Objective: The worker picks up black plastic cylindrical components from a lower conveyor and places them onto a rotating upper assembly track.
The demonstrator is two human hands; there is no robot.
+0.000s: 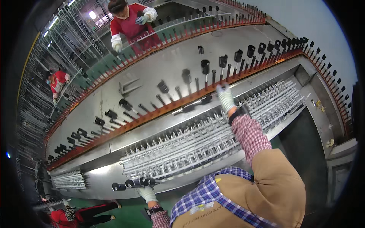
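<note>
My left hand, in a pale knit glove, is closed around several black hollow sleeves at the near edge of the metal bench. They lie in a row, open ends facing left. My right hand, also gloved, reaches out to the orange-brown conveyor rail. Its fingers are at the rail, beside a post bearing a black sleeve; their tips are blurred, so I cannot tell whether they grip anything. On the ledge left of that hand lies a dark rod-shaped tool with a silver end.
Silver metal racks with rows of prongs fill the bench below the rail. More racks lie at its left end. Posts with black sleeves line the curved rail. A loose sleeve stands on the steel top. Across it, a co-worker handles parts.
</note>
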